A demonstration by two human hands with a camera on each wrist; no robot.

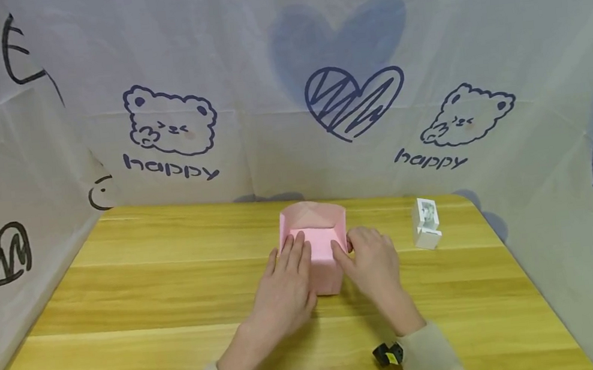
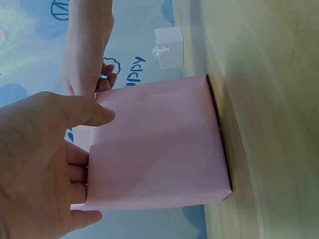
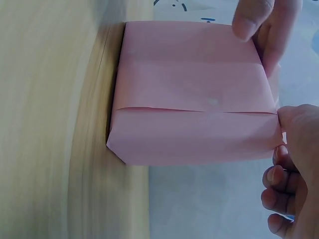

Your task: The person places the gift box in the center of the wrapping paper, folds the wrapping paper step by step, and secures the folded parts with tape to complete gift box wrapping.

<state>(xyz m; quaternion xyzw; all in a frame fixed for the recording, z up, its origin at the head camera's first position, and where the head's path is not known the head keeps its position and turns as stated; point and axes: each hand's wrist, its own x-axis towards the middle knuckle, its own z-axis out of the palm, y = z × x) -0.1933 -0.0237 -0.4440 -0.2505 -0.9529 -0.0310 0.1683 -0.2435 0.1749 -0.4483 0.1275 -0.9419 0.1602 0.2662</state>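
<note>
A pink paper box [image 1: 326, 278] stands on the table in the head view, its rounded far flap [image 1: 309, 215] raised. My left hand [image 1: 285, 292] lies over the left part of its top, fingers straight and pointing away from me. At the right edge, my right hand [image 1: 375, 261] pinches the paper between thumb and curled forefinger. The right wrist view shows a side of the pink box [image 3: 189, 134] with an overlapping seam, and the right hand [image 3: 299, 164] at its upper edge. In the left wrist view, the left thumb rests near the top edge of a plain side [image 2: 154, 144].
A small white box [image 1: 425, 224] with something pale behind its cut-out stands to the right on the wooden table [image 1: 166, 289]. Behind the table hangs a white cloth [image 1: 264, 134] printed with bears and hearts.
</note>
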